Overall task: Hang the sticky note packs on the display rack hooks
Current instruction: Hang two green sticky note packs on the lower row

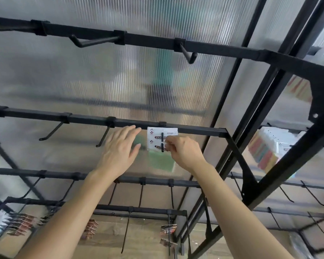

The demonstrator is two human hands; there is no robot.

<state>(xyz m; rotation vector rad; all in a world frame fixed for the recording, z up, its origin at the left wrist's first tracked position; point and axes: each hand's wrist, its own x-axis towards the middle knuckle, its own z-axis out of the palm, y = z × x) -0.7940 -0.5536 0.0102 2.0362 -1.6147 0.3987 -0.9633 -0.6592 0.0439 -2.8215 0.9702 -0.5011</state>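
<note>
Left hand [118, 152] flat, fingers straight, holds nothing. Green sticky note packs [160, 161] on hook [162, 136], 3 o'clock from it. Right hand [183, 152], 3 o'clock from packs, pinches front pack's white top. Front pack sits near hook tip; may slip off if pulled back.

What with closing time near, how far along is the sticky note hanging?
Done: one pack already hangs far back on the hook. In hand: the right hand pinches a second pack on that same hook, while the left hand hovers open beside it. Left: the neighbouring hooks are bare.
</note>
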